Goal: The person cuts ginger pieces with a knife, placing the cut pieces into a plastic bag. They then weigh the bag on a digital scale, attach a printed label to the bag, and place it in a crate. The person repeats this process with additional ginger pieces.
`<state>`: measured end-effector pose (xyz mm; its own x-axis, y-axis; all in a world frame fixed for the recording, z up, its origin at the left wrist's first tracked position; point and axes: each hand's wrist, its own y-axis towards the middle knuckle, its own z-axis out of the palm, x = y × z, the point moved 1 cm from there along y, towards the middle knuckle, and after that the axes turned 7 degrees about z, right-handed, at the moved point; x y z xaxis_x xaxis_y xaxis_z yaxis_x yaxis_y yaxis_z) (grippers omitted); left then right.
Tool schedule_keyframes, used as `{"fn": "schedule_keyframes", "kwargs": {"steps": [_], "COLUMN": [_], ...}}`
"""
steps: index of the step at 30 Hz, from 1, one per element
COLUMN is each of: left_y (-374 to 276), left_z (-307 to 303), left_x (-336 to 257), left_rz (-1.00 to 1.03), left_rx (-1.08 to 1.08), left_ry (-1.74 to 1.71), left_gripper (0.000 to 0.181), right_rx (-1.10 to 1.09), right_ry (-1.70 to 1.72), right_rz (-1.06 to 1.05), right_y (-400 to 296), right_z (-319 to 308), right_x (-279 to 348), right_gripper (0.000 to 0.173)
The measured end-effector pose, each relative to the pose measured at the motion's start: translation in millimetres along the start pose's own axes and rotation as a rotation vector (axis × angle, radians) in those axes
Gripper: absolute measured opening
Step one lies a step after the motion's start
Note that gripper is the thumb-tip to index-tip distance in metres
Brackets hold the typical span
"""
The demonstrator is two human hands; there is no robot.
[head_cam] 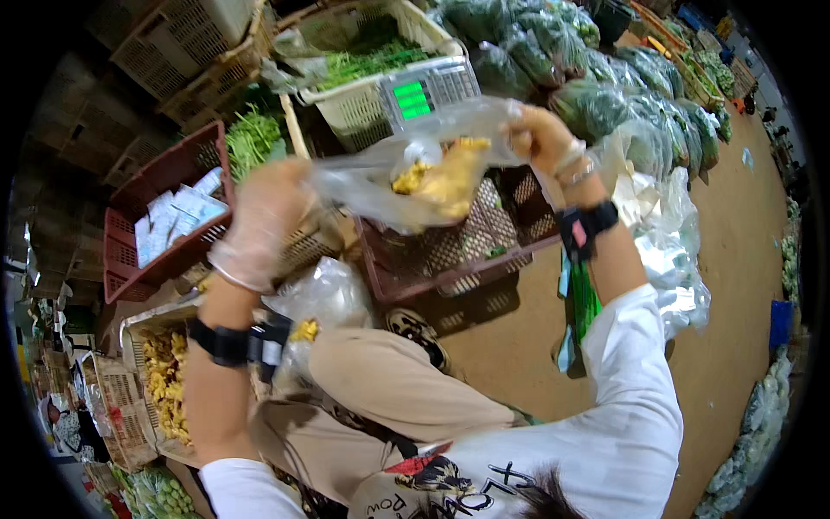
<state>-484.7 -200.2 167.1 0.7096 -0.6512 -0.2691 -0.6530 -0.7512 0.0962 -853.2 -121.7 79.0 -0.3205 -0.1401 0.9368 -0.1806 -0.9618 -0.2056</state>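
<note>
A clear plastic bag (pixel 376 188) is stretched between my two hands, with yellow ginger root (pixel 450 188) inside it. My left hand (pixel 266 211), blurred and seemingly in a thin clear glove, grips one side of the bag. The opposite side is pinched by the fingers of my right hand (pixel 541 139). Beneath the bag lies a maroon plastic crate (pixel 454 272) with latticed walls. Just behind the bag stands a digital scale display (pixel 412 100) with lit green panels.
To the left, a maroon crate (pixel 117 253) holds pale blue packets (pixel 178 211). A white crate of ginger (pixel 165 383) is at lower left, near a bulging clear bag (pixel 327 292). Greens fill a cream crate (pixel 343 107) ahead. Bagged vegetables (pixel 609 104) line the right.
</note>
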Motion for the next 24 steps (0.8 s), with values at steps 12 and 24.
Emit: {"fn": "schedule_keyframes", "kwargs": {"steps": [12,24], "left_y": [-66.7,-214.7], "left_z": [147.1,35.8], "left_x": [-57.3,55.8], "left_rz": [0.053,-0.173], "left_rx": [-0.127,-0.009], "left_ry": [-0.685,-0.939], "left_gripper": [0.02,0.034], "right_rx": [-0.099,0.214], "right_ry": [-1.14,-1.227], "right_rz": [-0.148,-0.556], "right_y": [-90.4,-16.4], "right_z": [143.7,210.6], "right_x": [-124.6,20.8], "right_gripper": [0.053,0.021]}}
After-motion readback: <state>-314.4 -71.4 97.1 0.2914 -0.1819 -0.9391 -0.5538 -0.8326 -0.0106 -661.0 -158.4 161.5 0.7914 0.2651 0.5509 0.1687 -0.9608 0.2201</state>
